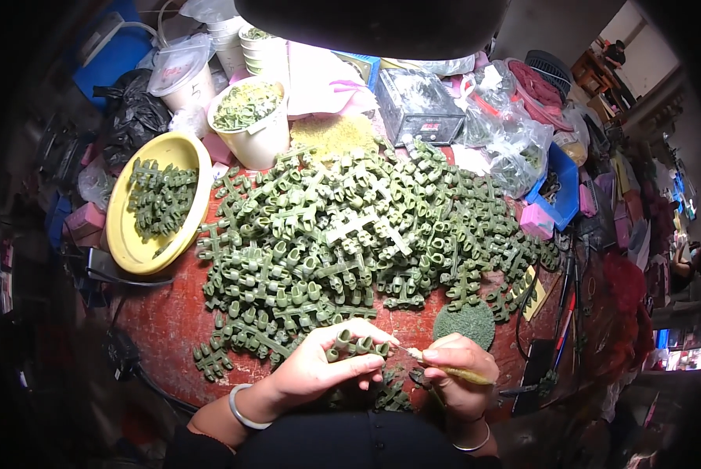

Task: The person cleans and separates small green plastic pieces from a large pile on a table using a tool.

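My left hand (307, 369) is closed on a green branched piece (356, 345) with small hollow cups along its stem, pinched between thumb and fingers. Just right of it, my right hand (464, 395) grips a slim hand tool with a yellowish handle (469, 377). Its pale tip points left toward the piece; whether they touch I cannot tell. Beyond both hands rises a large heap of similar green branched pieces (350, 227). A few more green pieces (393, 393) lie below my hands, partly hidden.
A round green pad (464, 326) lies beyond my right hand on the red table (186, 313). At left is a yellow basin (120, 242) with green pieces. A white bucket (261, 148), a dark box-shaped device (419, 109) and a blue tray (563, 184) stand behind.
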